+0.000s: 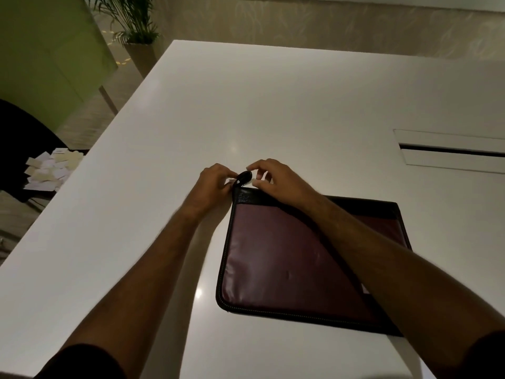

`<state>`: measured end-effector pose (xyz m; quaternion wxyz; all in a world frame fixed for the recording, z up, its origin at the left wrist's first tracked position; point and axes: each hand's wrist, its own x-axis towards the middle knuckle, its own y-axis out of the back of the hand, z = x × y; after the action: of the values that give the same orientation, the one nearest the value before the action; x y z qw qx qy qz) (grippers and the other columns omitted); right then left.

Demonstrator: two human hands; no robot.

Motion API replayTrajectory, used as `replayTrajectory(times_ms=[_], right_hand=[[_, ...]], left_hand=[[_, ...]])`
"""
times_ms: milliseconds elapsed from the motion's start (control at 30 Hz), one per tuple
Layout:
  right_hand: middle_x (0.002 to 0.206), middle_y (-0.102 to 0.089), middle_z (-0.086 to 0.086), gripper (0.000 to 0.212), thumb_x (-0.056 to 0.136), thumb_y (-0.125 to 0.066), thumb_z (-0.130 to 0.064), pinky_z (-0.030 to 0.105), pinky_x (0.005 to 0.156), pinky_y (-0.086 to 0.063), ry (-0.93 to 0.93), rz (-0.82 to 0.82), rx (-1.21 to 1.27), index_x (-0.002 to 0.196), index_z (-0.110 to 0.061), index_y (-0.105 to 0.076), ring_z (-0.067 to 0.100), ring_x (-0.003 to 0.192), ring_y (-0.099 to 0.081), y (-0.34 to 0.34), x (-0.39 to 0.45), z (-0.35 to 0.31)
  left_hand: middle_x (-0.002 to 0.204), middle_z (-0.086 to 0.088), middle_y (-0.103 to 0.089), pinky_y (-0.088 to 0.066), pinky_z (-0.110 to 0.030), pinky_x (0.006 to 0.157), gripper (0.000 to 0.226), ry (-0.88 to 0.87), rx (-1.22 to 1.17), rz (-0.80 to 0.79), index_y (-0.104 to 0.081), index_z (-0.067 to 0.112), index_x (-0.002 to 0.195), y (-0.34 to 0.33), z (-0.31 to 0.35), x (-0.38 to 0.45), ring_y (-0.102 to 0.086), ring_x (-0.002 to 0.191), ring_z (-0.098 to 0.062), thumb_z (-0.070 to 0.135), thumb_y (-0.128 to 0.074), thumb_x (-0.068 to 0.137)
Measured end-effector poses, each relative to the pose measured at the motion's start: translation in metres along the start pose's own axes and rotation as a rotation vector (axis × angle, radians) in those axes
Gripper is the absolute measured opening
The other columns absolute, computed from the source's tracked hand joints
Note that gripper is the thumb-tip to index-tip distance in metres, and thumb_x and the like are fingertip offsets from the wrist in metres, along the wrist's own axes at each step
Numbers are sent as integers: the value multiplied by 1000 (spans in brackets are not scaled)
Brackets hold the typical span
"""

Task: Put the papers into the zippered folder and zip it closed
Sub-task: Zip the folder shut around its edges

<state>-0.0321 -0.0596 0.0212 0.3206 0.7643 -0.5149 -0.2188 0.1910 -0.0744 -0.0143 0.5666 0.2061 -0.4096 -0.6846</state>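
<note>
Two hands' fingers pinch the zipper pull [244, 177] at the folder [287, 258] corner: left hand [216, 181], right hand [276, 179].

Your white table [273, 105] carries a maroon zippered folder [287, 258] (black-edged), lying flat near you.

The folder [289, 258] is glossy maroon with black trim and a black zip edge, lying on a plain white counter [246, 105], beside pale cream and white paper slips [52, 170] and a green plant [131, 17].
</note>
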Motion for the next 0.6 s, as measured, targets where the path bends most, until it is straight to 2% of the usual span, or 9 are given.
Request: replayTrajectory(times_ms=[200, 400, 500, 600], right_hand=[[113, -61, 2, 37, 102, -59, -27, 29, 94, -48, -59, -19, -46, 139, -24, -60, 14, 102, -59, -21, 20, 6], [103, -67, -4, 15, 97, -62, -31, 40, 87, -53, -72, 38, -77, 106, -27, -73, 13, 94, -60, -21, 27, 7], [104, -71, -6, 15, 97, -61, -31, 41, 86, -55, -85, 63, -79, 101, -29, -76, 13, 94, -63, -19, 29, 4], [105, -73, -7, 16, 97, -62, -29, 39, 86, -55, -116, 77, -70, 101, -29, -77, 12, 92, -64, -17, 31, 1]], left_hand=[[106, -6, -67, -46, -44, 97, 13, 25, 2, -6, -76, 17, 103, -6, -8, 2, -60, 104, -28, 12, -68, 93], [97, -2, -67, -50, -45, 90, 8, -5, 0, 26, -76, 18, 95, -5, -9, 1, -62, 96, -26, 14, -71, 92], [93, -3, -69, -51, -44, 87, 6, -3, 3, 69, -77, 17, 92, -5, -7, -3, -64, 92, -26, 12, -74, 89], [92, -4, -69, -46, -33, 82, 5, 29, 25, 71, -77, 15, 90, -5, -6, -5, -63, 92, -28, 12, -74, 89]])
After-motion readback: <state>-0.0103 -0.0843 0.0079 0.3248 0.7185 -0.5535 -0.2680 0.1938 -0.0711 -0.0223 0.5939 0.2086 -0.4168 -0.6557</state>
